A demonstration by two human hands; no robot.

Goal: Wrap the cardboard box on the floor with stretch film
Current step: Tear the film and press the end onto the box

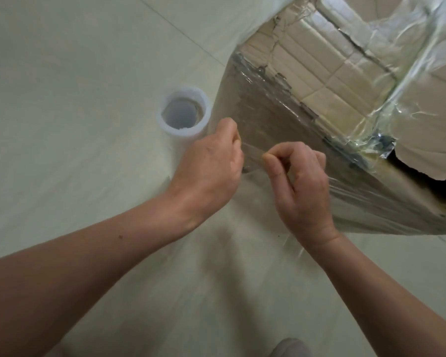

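— Is any lettering showing on the cardboard box (268, 124) or on the stretch film roll (183, 92)?
— No, nothing readable is showing. The box's wrapped sides are looking plain, and the roll is carrying no legible print or label.

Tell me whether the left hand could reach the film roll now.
Probably yes: the film roll stands just beyond the left hand, nothing between them, though that hand pinches the stretch film and must let go first.
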